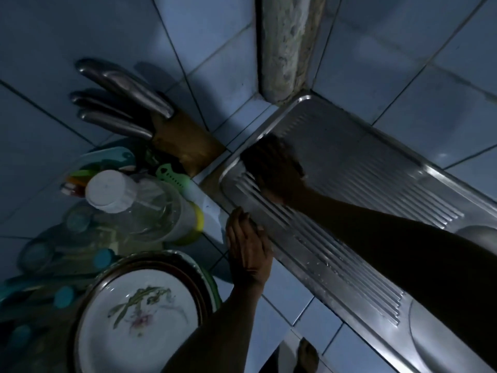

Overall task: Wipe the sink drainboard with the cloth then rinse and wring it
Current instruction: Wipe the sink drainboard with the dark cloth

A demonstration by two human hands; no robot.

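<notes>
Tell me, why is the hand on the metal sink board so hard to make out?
Head view: dim bluish light; the right hand is motion-blurred and in shadow on the drainboard, so any cloth is indistinguishable; the left hand is sharper; wide-angle bending skews the tiles.

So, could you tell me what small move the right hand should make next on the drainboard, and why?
Probably draw the right hand back along the ridges toward the sink basin. It sits blurred at the far corner of the drainboard, and droplets show on the nearer ridges. The cloth itself cannot be made out. The left hand rests on the rim.
</notes>
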